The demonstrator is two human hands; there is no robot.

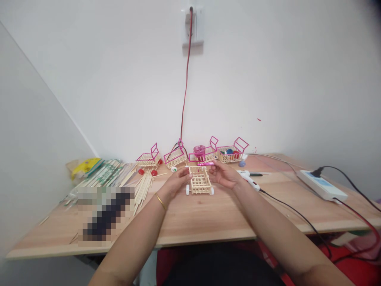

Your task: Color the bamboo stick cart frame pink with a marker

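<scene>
Head view: left hand (pixel 175 183), right hand (pixel 225 174), both open, flank stick cart (pixel 200 182), long axis front-to-back.

The wall (pixel 119 79) and table (pixel 208 222) are lit softly and evenly, edges are bowed near the rim, the one o'clock corner is darkened, and a patch (pixel 105 214) at eight o'clock is pixelated.

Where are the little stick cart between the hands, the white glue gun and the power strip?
stick cart (pixel 200 183), head view, on its slatted wooden basket.
glue gun (pixel 249 180), head view, on its white body.
power strip (pixel 323 186), head view, on its white top face.
</scene>
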